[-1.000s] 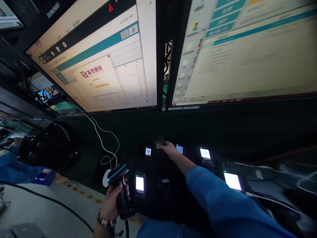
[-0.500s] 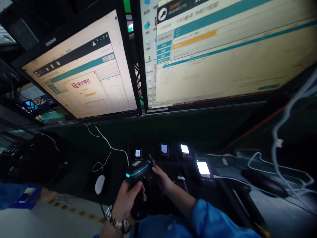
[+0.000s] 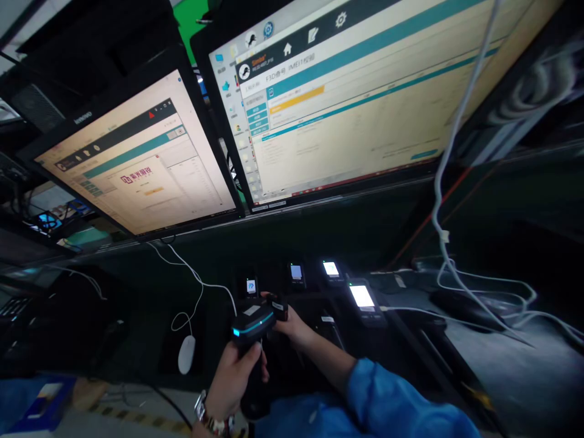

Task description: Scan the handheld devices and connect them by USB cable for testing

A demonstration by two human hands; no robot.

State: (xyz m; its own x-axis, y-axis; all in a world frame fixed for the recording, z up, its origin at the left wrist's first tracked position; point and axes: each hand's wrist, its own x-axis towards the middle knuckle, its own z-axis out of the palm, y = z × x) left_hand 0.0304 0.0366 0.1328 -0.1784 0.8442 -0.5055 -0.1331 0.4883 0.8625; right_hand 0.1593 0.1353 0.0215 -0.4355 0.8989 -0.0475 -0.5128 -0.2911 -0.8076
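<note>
My left hand [image 3: 237,371] is wrapped round the grip of a black barcode scanner [image 3: 252,322] with a glowing blue strip along its rear edge. In my right hand [image 3: 294,328] is a small dark handheld device [image 3: 279,308] with a pale label, held just beyond the scanner's head; its other faces are hidden. Past my hands stand several small handheld devices with lit screens: one [image 3: 250,286] at the left, one [image 3: 296,272] in the middle, and a larger, brighter one [image 3: 364,298] at the right with a white cable. Another dark device [image 3: 329,325] lies right of my right forearm.
Two monitors, the left [image 3: 141,164] and the right [image 3: 347,109], stand behind the bench. A white mouse [image 3: 186,354] lies left of my hands. White cables [image 3: 440,201] hang and coil at the right. A blue bin [image 3: 43,404] is at the lower left.
My right hand has turned the dark device so that its labelled side shows, close to the scanner's head. The scanner stays in my left hand. The head view has shifted right.
</note>
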